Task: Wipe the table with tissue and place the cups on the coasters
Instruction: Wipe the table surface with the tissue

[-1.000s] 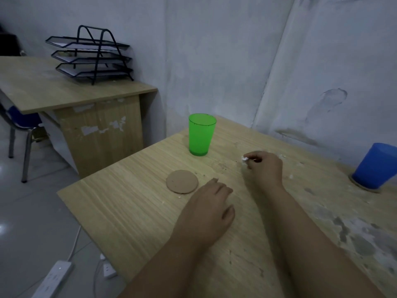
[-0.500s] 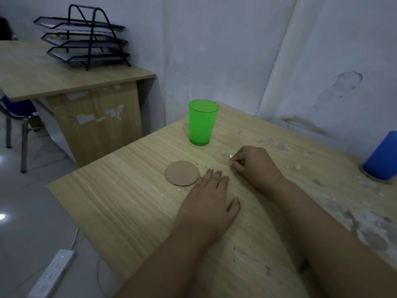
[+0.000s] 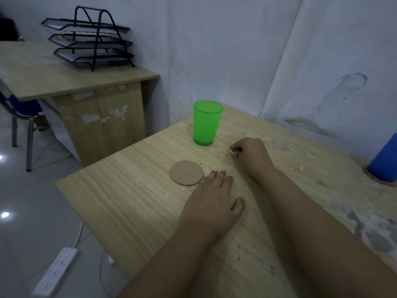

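A green cup (image 3: 206,123) stands upright on the wooden table (image 3: 129,203), apart from the round brown coaster (image 3: 186,172) in front of it. My right hand (image 3: 251,153) is curled on the table to the right of the green cup and pinches a small white scrap of tissue (image 3: 232,151). Flat on the table lies my left hand (image 3: 214,203), fingers straight, fingertips just right of the coaster. At the right edge a blue cup (image 3: 384,162) stands upside down on a second coaster (image 3: 374,179).
White crumbs and grey stains mark the table's right half (image 3: 365,229). A second desk (image 3: 43,76) with a black wire paper tray (image 3: 88,41) stands to the left, a chair (image 3: 21,117) beside it. A white power strip (image 3: 54,274) lies on the floor.
My right hand with the tissue scrap slid left and nearer over the table, then back a little toward the green cup. My left hand stayed flat by the coaster.
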Available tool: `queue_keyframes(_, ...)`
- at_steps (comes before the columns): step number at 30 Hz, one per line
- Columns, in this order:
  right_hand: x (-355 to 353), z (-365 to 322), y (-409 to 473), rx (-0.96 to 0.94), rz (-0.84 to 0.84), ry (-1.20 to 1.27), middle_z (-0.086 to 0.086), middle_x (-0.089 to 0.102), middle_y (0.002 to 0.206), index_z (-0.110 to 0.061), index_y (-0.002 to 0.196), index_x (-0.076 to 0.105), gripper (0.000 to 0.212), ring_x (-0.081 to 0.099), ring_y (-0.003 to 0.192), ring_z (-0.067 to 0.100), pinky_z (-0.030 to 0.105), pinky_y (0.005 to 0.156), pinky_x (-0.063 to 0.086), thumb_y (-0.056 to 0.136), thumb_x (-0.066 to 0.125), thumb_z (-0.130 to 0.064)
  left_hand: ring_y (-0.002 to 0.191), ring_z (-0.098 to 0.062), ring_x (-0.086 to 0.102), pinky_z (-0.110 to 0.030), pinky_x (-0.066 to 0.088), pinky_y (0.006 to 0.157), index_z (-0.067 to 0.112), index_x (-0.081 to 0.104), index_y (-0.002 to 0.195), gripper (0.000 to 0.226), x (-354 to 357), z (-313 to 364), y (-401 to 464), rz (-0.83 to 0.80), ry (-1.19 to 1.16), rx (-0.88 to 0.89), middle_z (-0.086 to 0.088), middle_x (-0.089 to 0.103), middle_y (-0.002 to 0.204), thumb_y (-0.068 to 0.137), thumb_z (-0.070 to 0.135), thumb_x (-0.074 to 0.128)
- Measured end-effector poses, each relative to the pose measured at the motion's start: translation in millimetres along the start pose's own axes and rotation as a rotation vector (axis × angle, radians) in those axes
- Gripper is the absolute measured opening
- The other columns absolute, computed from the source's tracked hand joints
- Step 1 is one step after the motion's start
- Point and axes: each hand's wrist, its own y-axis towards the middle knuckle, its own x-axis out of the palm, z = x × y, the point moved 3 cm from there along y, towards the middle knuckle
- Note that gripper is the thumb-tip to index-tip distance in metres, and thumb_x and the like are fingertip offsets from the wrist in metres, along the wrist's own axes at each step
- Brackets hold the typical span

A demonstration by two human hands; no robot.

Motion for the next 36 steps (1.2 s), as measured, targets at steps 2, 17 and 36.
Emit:
queue_keyframes(2,3,-11,-1,-0.060,-0.050,-0.022,0.028,0.068,0.096,0.007,0.090,0.069,0.027,0.062,0.091,0.041,0.043,0.079,0.049,0.069,0.052,0.008,0.146,-0.013,0.005,-0.029,0.002,0.117,0.017,0.024,0.148,0.064,0,0,0,0.000,-0.003,0.002,-0.002,0.018,0.158,0.094,0.050,0.033)
queue_keyframes(17,7,-19,2,-0.084,-0.089,-0.056,0.020,0.068,0.094,0.000,0.089,0.073,0.024,0.061,0.087,0.034,0.038,0.080,0.048,0.077,0.053,0.002,0.146,-0.014,0.006,-0.029,0.003,0.117,0.016,0.024,0.148,0.064,-1,0,-1,0.015,0.001,0.009,-0.003,0.019,0.158,0.094,0.050,0.034)
queue_keyframes(36,6,-19,-18,-0.331,-0.136,-0.013,0.015,0.071,0.087,-0.002,0.085,0.074,0.020,0.062,0.085,0.030,0.036,0.078,0.051,0.073,0.060,0.005,0.146,-0.015,0.007,-0.028,0.001,0.116,0.016,0.024,0.148,0.065,3,0,-2,0.084,0.007,0.019,-0.004,0.022,0.157,0.093,0.050,0.034)
